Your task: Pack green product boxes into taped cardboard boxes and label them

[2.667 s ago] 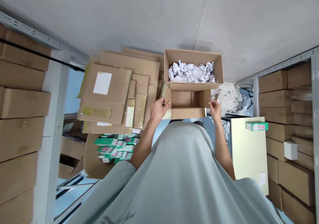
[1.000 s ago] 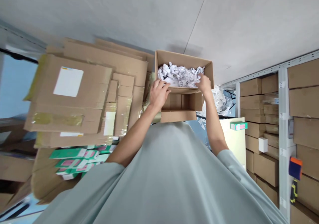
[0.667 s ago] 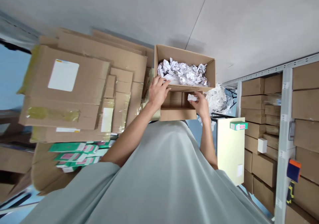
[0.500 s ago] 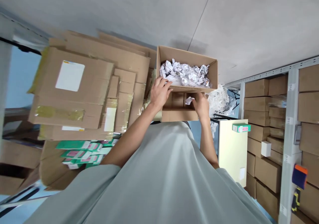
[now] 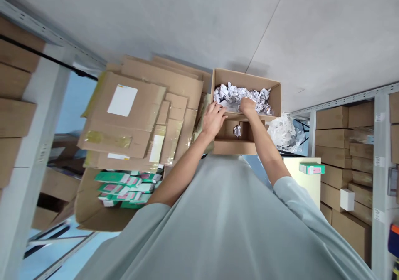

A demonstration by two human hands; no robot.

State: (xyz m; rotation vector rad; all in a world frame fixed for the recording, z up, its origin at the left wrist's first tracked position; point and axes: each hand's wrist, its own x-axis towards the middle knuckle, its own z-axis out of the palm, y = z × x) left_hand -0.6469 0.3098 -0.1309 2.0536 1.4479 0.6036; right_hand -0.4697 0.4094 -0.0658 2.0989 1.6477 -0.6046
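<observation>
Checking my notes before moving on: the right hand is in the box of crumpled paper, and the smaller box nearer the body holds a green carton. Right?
Not quite: the smaller box holds a crumpled piece of paper instead, as the head view shows. The right hand is where you say.

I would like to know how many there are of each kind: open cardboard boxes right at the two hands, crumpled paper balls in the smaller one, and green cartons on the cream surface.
Open cardboard boxes: 2 (larger box, smaller box)
Crumpled paper ball: 1
Green carton: 1
Total: 4
</observation>
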